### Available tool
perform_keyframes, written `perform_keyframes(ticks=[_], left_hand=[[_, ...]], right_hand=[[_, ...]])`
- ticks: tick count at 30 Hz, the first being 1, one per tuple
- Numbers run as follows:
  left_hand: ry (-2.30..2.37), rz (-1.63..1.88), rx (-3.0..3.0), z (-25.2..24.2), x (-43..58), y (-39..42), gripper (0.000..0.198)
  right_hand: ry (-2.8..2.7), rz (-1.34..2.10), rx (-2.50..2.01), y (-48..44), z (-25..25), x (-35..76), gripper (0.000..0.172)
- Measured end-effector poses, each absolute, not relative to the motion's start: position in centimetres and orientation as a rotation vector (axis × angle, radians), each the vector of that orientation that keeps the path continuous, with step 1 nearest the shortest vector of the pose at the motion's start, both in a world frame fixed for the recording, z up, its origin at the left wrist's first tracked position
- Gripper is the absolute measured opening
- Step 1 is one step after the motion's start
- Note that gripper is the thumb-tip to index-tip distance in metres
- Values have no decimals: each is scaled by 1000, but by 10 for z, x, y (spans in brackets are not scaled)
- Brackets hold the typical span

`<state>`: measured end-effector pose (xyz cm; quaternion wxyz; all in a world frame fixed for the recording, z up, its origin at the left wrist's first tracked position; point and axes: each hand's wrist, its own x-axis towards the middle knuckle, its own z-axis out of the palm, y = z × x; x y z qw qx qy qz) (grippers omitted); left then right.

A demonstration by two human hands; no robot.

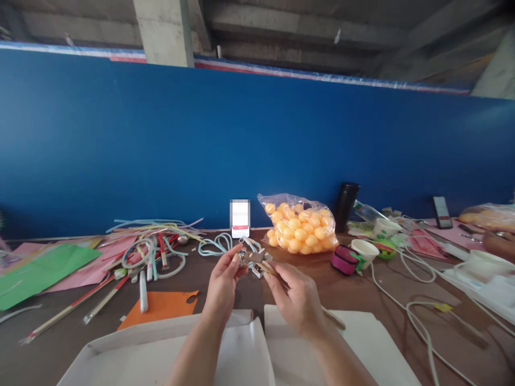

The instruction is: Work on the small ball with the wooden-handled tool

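My left hand (225, 279) is closed, pinching a small shiny silvery metal piece (242, 258) between thumb and fingertips; its exact kind is too small to make out. Close beside it, my right hand (295, 292) is closed around a thin light-brown wooden stick (333, 317). One end of the stick points toward the metal piece, and the other comes out below the palm. Whether the two touch I cannot tell. Just behind the fingertips lies a small white and dark item (256, 269), partly hidden. White sheets (341, 343) lie under my forearms.
Behind the hands stand a phone (240, 220) and a bag of orange balls (300, 228). Pale tubes (139, 252), sticks and coloured paper (48, 273) crowd the left. Rightward are a black bottle (346, 206), a purple pouch (344, 261), paper cups (364, 252) and white cables (418, 321).
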<state>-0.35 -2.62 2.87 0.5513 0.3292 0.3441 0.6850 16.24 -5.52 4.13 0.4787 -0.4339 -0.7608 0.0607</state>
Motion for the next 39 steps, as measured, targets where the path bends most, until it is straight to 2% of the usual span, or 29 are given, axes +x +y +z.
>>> perform_keyframes(ticks=[23, 39], left_hand=[[761, 1554, 855, 27, -4, -28, 40], [863, 1514, 1198, 19, -6, -27, 40]], right_hand=[[-1876, 199, -1101, -54, 46, 168, 25], [-1897, 215, -1125, -54, 47, 171, 29]])
